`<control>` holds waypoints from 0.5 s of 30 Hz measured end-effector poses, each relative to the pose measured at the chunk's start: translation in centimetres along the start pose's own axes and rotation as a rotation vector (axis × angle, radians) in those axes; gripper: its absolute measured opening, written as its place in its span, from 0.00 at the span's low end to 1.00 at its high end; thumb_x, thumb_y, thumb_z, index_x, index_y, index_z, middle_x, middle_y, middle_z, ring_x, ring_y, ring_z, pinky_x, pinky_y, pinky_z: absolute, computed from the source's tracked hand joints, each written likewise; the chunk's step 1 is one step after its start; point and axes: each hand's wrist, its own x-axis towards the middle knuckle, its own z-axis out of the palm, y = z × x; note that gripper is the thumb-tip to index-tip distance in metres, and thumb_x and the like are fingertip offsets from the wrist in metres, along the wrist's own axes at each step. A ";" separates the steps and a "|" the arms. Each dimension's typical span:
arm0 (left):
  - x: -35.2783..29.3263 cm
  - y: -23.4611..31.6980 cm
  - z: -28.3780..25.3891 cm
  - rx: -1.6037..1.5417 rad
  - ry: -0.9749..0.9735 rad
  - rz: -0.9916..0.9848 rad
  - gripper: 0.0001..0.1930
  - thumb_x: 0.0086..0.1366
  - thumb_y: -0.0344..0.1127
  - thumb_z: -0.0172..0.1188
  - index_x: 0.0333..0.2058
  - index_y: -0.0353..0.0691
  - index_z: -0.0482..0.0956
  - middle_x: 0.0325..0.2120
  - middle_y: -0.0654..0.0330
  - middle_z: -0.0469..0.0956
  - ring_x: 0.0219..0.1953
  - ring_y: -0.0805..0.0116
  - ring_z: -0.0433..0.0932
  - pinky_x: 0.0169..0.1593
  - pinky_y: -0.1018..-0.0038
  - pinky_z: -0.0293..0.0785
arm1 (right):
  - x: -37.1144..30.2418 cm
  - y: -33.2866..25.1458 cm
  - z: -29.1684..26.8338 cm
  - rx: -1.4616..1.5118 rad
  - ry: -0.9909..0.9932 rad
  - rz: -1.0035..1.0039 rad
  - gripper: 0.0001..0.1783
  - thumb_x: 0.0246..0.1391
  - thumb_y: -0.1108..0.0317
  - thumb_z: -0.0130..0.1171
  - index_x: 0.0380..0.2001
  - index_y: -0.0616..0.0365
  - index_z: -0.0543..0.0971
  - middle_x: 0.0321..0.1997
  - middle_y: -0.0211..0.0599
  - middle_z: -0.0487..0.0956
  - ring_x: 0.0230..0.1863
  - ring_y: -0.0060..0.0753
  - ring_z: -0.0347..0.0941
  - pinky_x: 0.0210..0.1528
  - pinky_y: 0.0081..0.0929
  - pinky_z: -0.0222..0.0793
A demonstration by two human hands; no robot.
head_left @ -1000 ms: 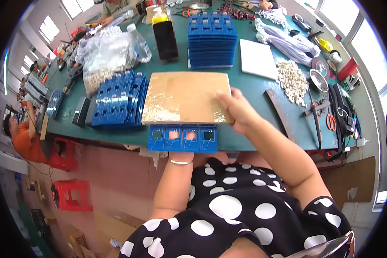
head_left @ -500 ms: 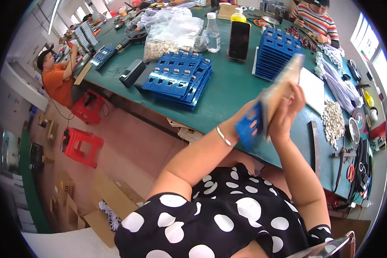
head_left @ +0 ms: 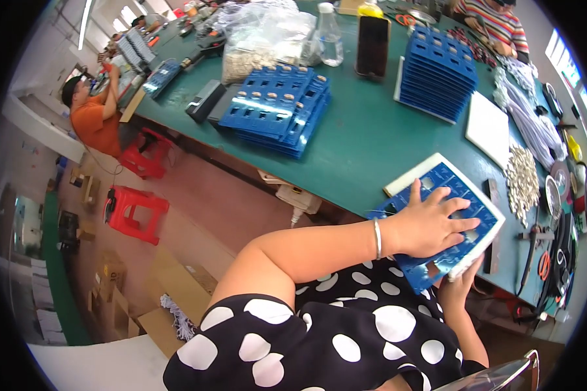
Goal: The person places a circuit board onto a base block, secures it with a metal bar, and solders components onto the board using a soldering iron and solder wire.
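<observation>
Board [head_left: 411,176] of white colour is tilted in front of the person, and on its face lies one blue panel [head_left: 445,177] with square cut-outs. Both appear across the near edge of the green table [head_left: 346,156]; whether the board touches the table, I cannot tell. Along the upper edges a pale border of the board is visible, while on the lower left side the panel reaches out beyond it.

The left hand [head_left: 426,226] rests upon the panel with its fingers spread apart and stretched, palm downwards. The right hand [head_left: 460,283] is at the lower corner of the board, partly underneath; most of its fingers are hidden, so I cannot tell how tightly they are closed.

To the left, a wide stretch of table top separates the board from the loose stack [head_left: 270,107] of blue panels. Further away, the tall stack [head_left: 440,75] stands, also well apart from the hands. On the right the room is narrower: a dark metal bar [head_left: 494,251] lies just beside the board, and past it are the small beige pieces [head_left: 522,186] in a heap, near the white pad [head_left: 488,130].
</observation>
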 end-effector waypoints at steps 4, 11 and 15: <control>-1.5 0.0 2.3 0.238 -0.058 0.100 0.23 0.71 0.52 0.52 0.64 0.69 0.70 0.67 0.61 0.60 0.69 0.45 0.53 0.60 0.21 0.43 | -2.1 -2.4 -3.0 0.077 -0.191 0.690 0.24 0.57 0.75 0.48 0.58 0.63 0.66 0.41 0.41 0.79 0.35 0.30 0.80 0.37 0.25 0.78; -1.8 0.6 1.7 0.342 -0.092 0.140 0.22 0.69 0.51 0.56 0.61 0.67 0.73 0.65 0.65 0.64 0.68 0.47 0.57 0.60 0.19 0.44 | -0.1 -4.7 -7.1 -0.755 -0.503 0.389 0.13 0.61 0.64 0.60 0.43 0.62 0.78 0.37 0.40 0.81 0.32 0.38 0.79 0.36 0.34 0.76; -1.5 1.0 1.2 0.344 -0.141 0.123 0.22 0.69 0.50 0.57 0.62 0.68 0.73 0.65 0.65 0.63 0.68 0.48 0.56 0.61 0.21 0.44 | 3.8 -4.8 -10.1 -1.373 -0.016 -0.331 0.20 0.53 0.62 0.66 0.47 0.59 0.79 0.41 0.43 0.78 0.41 0.52 0.77 0.44 0.43 0.73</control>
